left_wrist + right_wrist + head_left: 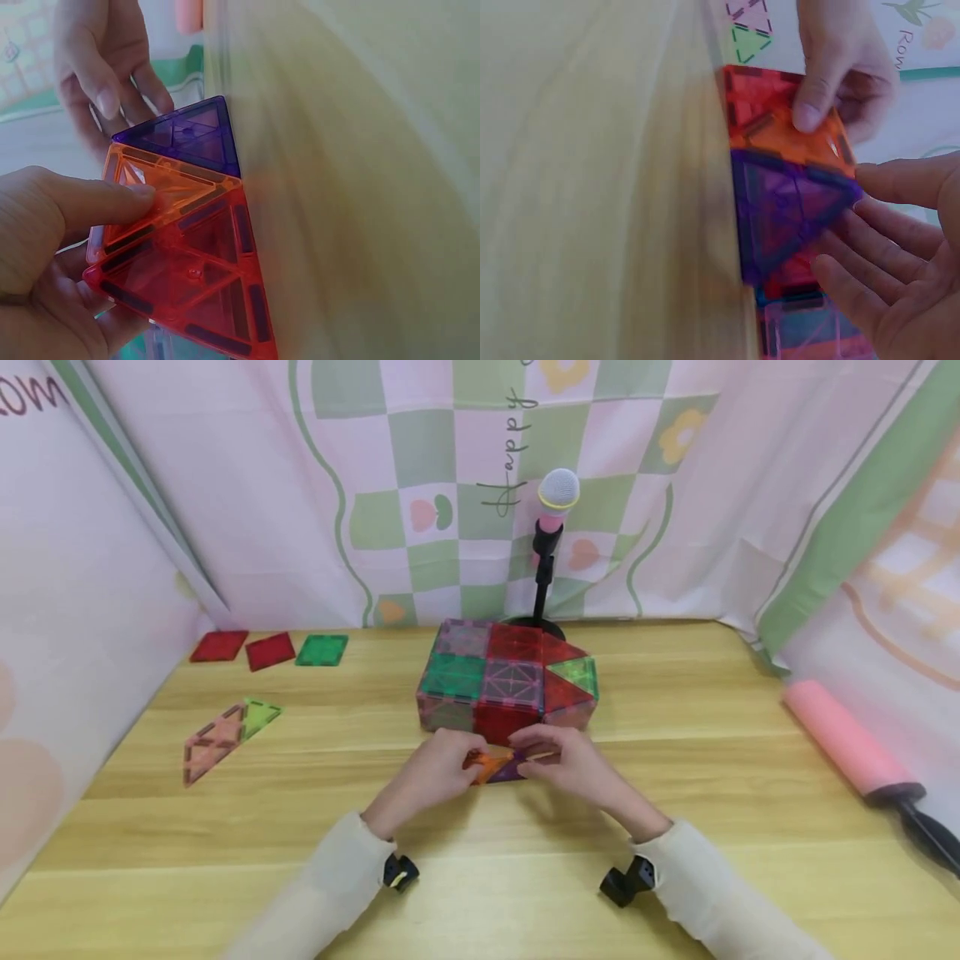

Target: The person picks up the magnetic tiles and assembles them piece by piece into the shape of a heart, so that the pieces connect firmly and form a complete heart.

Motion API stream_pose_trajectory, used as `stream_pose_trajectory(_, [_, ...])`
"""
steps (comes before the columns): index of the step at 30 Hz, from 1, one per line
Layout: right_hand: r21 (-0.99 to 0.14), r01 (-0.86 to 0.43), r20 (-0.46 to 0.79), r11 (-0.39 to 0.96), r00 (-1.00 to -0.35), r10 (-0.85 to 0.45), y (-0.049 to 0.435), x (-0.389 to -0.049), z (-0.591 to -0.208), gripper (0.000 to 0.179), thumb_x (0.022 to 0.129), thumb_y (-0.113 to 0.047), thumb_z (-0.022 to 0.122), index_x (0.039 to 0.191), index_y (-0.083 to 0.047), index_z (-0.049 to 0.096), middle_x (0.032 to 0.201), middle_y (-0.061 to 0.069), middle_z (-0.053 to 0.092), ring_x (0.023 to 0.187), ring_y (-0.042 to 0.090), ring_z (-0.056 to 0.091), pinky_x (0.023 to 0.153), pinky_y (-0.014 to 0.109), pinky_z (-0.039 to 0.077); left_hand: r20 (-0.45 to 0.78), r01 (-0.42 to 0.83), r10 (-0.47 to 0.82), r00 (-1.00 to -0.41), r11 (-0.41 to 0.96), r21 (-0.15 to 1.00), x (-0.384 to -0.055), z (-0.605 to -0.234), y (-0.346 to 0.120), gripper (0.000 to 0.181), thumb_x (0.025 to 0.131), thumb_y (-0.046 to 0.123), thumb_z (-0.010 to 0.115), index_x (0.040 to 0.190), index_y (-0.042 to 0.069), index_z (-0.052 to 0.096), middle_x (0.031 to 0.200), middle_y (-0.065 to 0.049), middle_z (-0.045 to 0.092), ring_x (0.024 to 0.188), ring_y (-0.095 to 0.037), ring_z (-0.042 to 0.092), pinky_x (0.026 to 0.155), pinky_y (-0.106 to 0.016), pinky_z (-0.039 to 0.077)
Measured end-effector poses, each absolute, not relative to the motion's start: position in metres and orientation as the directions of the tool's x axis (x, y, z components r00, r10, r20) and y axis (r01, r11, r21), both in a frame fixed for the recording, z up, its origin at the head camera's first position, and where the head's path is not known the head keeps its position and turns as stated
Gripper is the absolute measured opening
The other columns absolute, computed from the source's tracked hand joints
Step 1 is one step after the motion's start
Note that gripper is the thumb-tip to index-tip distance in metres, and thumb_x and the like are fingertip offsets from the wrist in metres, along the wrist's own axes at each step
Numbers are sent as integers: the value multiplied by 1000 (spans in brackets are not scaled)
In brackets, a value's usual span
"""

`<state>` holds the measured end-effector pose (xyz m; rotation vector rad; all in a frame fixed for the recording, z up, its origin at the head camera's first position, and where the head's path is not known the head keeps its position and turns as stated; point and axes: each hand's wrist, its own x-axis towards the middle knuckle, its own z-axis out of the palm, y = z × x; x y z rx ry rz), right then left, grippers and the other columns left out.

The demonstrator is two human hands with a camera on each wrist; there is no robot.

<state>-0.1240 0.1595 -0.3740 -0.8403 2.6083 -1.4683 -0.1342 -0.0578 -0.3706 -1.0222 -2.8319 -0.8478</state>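
Note:
My left hand (446, 766) pinches an orange triangle magnetic tile (161, 180), with the thumb on its face and the fingers behind. Joined to it along one edge is a red tile (187, 277); a purple triangle tile (791, 214) adjoins the other edge. Loosely spread, the fingers of my right hand (566, 760) lie close to the purple tile's corner; whether they touch it I cannot tell. Just behind both hands sits a box-like block of magnetic tiles (512, 682), with red, green, purple and clear tiles on top.
Two red tiles (219, 646) and a green square tile (322, 650) lie at the back left. Nearer is a joined strip of pinkish and light green triangles (217, 743). A microphone on a stand (543, 585) rises behind the block. A pink roller (851, 743) lies at right.

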Motion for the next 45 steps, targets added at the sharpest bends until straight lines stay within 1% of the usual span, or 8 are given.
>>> stream_pose_trajectory(8, [-776, -403, 211, 484, -891, -403, 158, -123, -379, 14, 81, 6, 68, 95, 2, 69, 94, 16, 67, 87, 28, 67, 73, 31, 57, 203, 585, 575, -793, 626, 515, -131, -372, -50, 11, 84, 5, 68, 95, 5, 70, 85, -5, 69, 61, -9, 49, 52, -20, 40])
stream_pose_trajectory(15, [-752, -416, 218, 512, -889, -402, 158, -125, -383, 13, 80, 3, 70, 92, 1, 71, 90, 13, 70, 83, 22, 68, 73, 28, 56, 182, 527, 520, -834, 657, 539, -127, -376, -66, 19, 85, 8, 68, 104, 7, 69, 97, -6, 70, 76, -13, 57, 68, -27, 49])
stream_pose_trajectory(21, [-747, -420, 223, 516, -889, -401, 164, -125, -384, 13, 79, 2, 71, 92, 1, 72, 90, 12, 70, 82, 21, 68, 72, 24, 55, 147, 425, 455, -878, 600, 678, -126, -373, -105, 25, 86, 6, 66, 111, 3, 64, 110, -13, 67, 96, -25, 64, 81, -36, 54])
stream_pose_trajectory(26, [-744, -414, 225, 524, -894, -386, 168, -124, -383, 13, 80, 1, 71, 93, 0, 72, 91, 12, 70, 82, 21, 68, 71, 24, 55, 176, 359, 358, -917, 552, 752, -142, -364, -149, 17, 88, 3, 63, 103, -3, 62, 100, -17, 67, 91, -27, 65, 75, -33, 54])
stream_pose_trajectory(29, [-755, -396, 211, 523, -901, -379, 169, -124, -382, 13, 81, 1, 71, 94, -1, 72, 93, 13, 70, 83, 20, 68, 71, 25, 55, 148, 274, 256, -955, 581, 767, -159, -356, -171, 19, 92, 8, 59, 107, -3, 61, 101, -17, 66, 94, -29, 62, 76, -33, 52])
stream_pose_trajectory(36, [-783, -349, 176, 516, -919, -353, 169, -125, -383, 14, 80, 0, 71, 94, -2, 73, 93, 11, 70, 84, 17, 67, 72, 24, 56, -11, 64, 125, -992, 582, 811, -215, -357, -197, 44, 98, 14, 45, 135, -9, 41, 134, -30, 46, 120, -42, 48, 97, -49, 44])
stream_pose_trajectory(41, [-797, -342, 171, 498, -918, -356, 169, -124, -384, 13, 80, 1, 71, 93, -1, 72, 93, 13, 69, 83, 16, 67, 71, 23, 56, -20, 23, 53, -998, 703, 711, -251, -368, -206, 58, 94, 14, 45, 142, -13, 27, 144, -35, 31, 132, -48, 33, 108, -55, 31])
stream_pose_trajectory(45, [-809, -312, 144, 498, -927, -345, 168, -124, -384, 14, 80, 1, 71, 94, -1, 72, 94, 13, 69, 84, 16, 67, 70, 21, 55, -60, 35, 84, -995, 824, 566, -271, -374, -211, 68, 95, 19, 43, 144, -17, 13, 148, -40, 14, 137, -53, 15, 111, -61, 20])
